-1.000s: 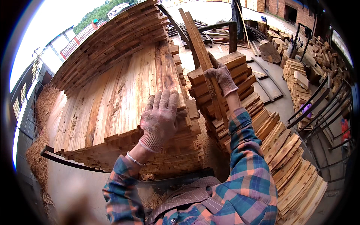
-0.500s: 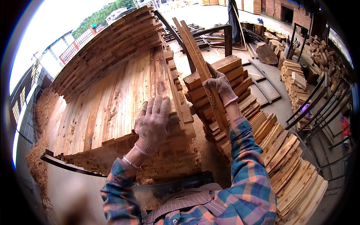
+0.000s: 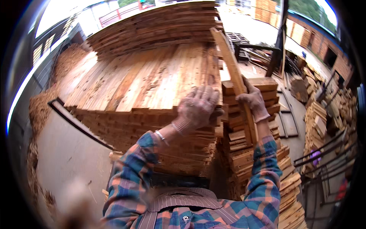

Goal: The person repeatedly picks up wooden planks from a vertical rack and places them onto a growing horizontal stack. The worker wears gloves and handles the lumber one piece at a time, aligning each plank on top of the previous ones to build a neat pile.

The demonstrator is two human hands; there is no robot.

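Observation:
My right hand [image 3: 253, 100], in a worn knitted glove, is closed around a long wooden plank [image 3: 233, 66]. The plank stands slanted on its narrow side, its far end beside the top of a big lumber stack [image 3: 152, 76]. My left hand [image 3: 197, 106], gloved too, lies on the near right corner of that stack. Its fingers stretch out over the boards, and the thumb reaches over the edge. To the right, below the plank, is a second pile of boards [image 3: 240, 162], with thicker pieces [image 3: 268, 83] at its far end.
Behind the lower boards of the big stack rises a higher tier [image 3: 152, 28]. A black metal bar [image 3: 76, 120] juts out at its left. Sawdust heaps [image 3: 44, 110] lie along the left wall. At the right are metal frames [image 3: 324, 152], cut wood [image 3: 343, 110] and a dark post [image 3: 280, 38].
The view has swung, so the stacks and both hands appear further right. The plank now stands at a steeper angle in my right hand. My left hand still rests at the stack's corner.

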